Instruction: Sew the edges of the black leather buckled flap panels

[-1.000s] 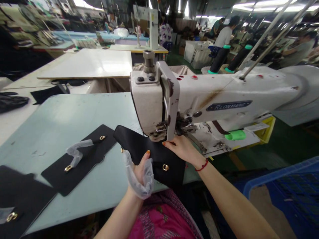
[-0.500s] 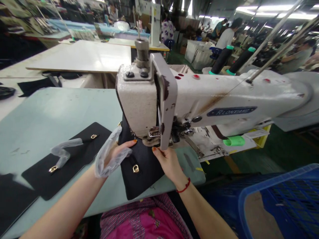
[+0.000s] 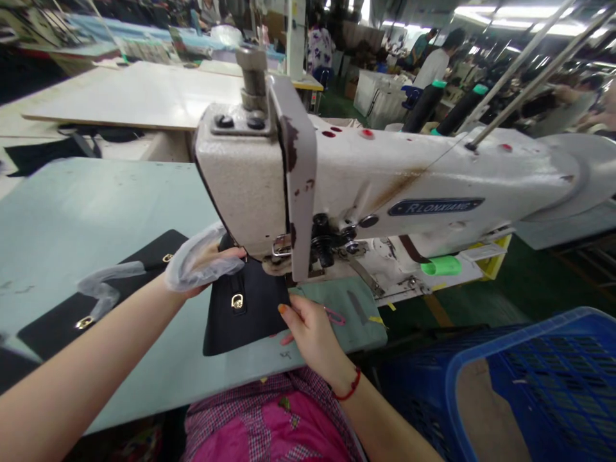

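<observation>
A black bag panel (image 3: 255,301) with a gold buckle and a plastic-wrapped handle (image 3: 185,263) lies under the presser foot of the white sewing machine (image 3: 240,179). My left hand (image 3: 206,258) grips the panel's left side near the needle, the wrapped handle lying around it; some of its fingers are hidden. At the right edge, my right hand (image 3: 310,330) pinches the panel between thumb and fingers. Left of my left hand, a second black panel (image 3: 52,324) lies flat, its handle also wrapped in clear plastic.
The pale green table (image 3: 144,192) carries the panels. A blue plastic basket (image 3: 455,385) stands at lower right with a brown piece inside. Two black thread cones (image 3: 423,109) stand behind the machine arm. A pink looped item (image 3: 335,316) lies beside my right hand. Other people sit farther back.
The view has shifted, so the machine appears farther left. The panel has turned slightly under the foot, and my right hand has moved down its right edge, toward my body.
</observation>
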{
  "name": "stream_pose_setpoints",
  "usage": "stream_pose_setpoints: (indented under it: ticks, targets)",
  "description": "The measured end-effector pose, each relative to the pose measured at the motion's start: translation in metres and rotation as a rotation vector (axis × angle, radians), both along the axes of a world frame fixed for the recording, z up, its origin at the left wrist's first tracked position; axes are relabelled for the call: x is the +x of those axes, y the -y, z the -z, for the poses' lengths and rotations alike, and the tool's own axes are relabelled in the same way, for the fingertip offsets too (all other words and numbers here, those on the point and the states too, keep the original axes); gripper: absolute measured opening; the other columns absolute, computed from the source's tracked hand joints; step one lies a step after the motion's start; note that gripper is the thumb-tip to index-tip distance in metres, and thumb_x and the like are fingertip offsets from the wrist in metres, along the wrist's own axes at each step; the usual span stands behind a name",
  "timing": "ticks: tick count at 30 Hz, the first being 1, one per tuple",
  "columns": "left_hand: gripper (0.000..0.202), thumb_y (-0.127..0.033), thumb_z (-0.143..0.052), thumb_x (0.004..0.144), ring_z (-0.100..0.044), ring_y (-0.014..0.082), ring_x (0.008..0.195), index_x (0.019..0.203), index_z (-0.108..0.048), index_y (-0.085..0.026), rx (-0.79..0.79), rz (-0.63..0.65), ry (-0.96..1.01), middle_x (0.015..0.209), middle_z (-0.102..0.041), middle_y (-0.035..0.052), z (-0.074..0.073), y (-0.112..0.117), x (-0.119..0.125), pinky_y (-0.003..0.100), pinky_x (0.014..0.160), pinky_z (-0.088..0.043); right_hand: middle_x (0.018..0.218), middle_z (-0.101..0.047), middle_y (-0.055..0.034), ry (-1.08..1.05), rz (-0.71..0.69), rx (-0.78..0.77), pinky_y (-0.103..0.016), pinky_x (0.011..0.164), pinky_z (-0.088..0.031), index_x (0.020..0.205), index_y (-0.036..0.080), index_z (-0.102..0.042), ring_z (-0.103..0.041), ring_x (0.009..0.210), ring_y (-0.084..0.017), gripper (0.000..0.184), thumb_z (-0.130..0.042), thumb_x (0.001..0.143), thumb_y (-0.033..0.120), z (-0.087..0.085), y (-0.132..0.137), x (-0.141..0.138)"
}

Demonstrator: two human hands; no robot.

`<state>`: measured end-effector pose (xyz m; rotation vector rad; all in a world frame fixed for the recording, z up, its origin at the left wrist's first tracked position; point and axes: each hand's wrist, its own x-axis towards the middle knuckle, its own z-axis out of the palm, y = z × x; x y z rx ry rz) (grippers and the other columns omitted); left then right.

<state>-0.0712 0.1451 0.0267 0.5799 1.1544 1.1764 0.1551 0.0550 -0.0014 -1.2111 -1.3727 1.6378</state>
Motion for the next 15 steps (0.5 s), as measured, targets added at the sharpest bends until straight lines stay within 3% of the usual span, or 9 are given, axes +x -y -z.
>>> stream_pose_setpoints:
  ticks: [3,5,7,9,10,12,15]
  targets:
    - [0.022,-0.021,-0.068,0.083,-0.064,0.0222,0.116,0.104,-0.071,-0.015,-0.051,-0.035,0.000,0.096,-0.078,-0.0039,0.020,0.022,-0.014,0.025,0.094,-0.052,0.098,-0.063,-0.0040,-0.076,-0.051,-0.060,-0.023,0.048,-0.052,0.114,0.025,-0.064,-0.066,0.063,-0.015,0.033,-0.051,0.092,0.047,-0.001,0.007,0.004]
    - [0.024,-0.037,-0.056,0.093,-0.064,0.0183,0.115,0.107,-0.071,-0.023,-0.115,-0.108,0.072,0.098,-0.078,-0.0072,0.037,0.054,-0.015,0.023,0.090,-0.054,0.095,-0.060,-0.0033,-0.150,-0.077,-0.093,-0.021,0.048,-0.051,0.111,0.024,-0.063,-0.068,0.064,-0.015,0.033,-0.051,0.092,0.049,-0.002,0.007,0.006]
    - [0.042,-0.063,-0.053,0.087,-0.065,0.0224,0.116,0.106,-0.072,-0.031,-0.161,-0.203,0.193,0.101,-0.077,-0.0057,0.051,0.095,-0.004,0.029,0.085,-0.058,0.089,-0.058,-0.0018,-0.251,-0.104,-0.139,-0.020,0.049,-0.051,0.105,0.023,-0.063,-0.069,0.064,-0.015,0.034,-0.054,0.090,0.052,-0.001,0.005,0.008]
    - [0.058,-0.071,-0.067,0.070,-0.063,0.0291,0.118,0.112,-0.071,-0.033,-0.122,-0.233,0.311,0.109,-0.076,0.0005,0.059,0.134,0.017,0.035,0.086,-0.060,0.084,-0.056,-0.0004,-0.347,-0.123,-0.193,-0.020,0.050,-0.051,0.101,0.022,-0.063,-0.070,0.065,-0.015,0.035,-0.058,0.088,0.054,0.000,0.004,0.009]
    - [0.069,-0.071,-0.073,0.062,-0.059,0.0342,0.123,0.117,-0.070,-0.030,-0.095,-0.190,0.375,0.116,-0.073,0.0055,0.061,0.149,0.031,0.043,0.094,-0.056,0.082,-0.056,0.0002,-0.381,-0.121,-0.220,-0.019,0.050,-0.051,0.099,0.022,-0.062,-0.070,0.065,-0.015,0.035,-0.060,0.087,0.055,0.001,0.004,0.008]
    - [0.072,-0.063,-0.081,0.058,-0.057,0.0380,0.124,0.118,-0.070,-0.027,-0.017,-0.151,0.418,0.121,-0.071,0.0097,0.060,0.164,0.057,0.049,0.103,-0.049,0.077,-0.056,0.0010,-0.410,-0.103,-0.257,-0.019,0.050,-0.051,0.096,0.021,-0.060,-0.070,0.065,-0.016,0.036,-0.062,0.086,0.055,0.002,0.006,0.007]
    - [0.057,-0.054,-0.077,0.068,-0.060,0.0349,0.121,0.115,-0.072,-0.023,0.041,-0.177,0.364,0.114,-0.074,0.0101,0.055,0.156,0.087,0.046,0.109,-0.044,0.072,-0.060,0.0001,-0.391,-0.082,-0.242,-0.019,0.051,-0.051,0.093,0.019,-0.057,-0.070,0.064,-0.016,0.039,-0.059,0.087,0.057,0.004,0.011,0.006]
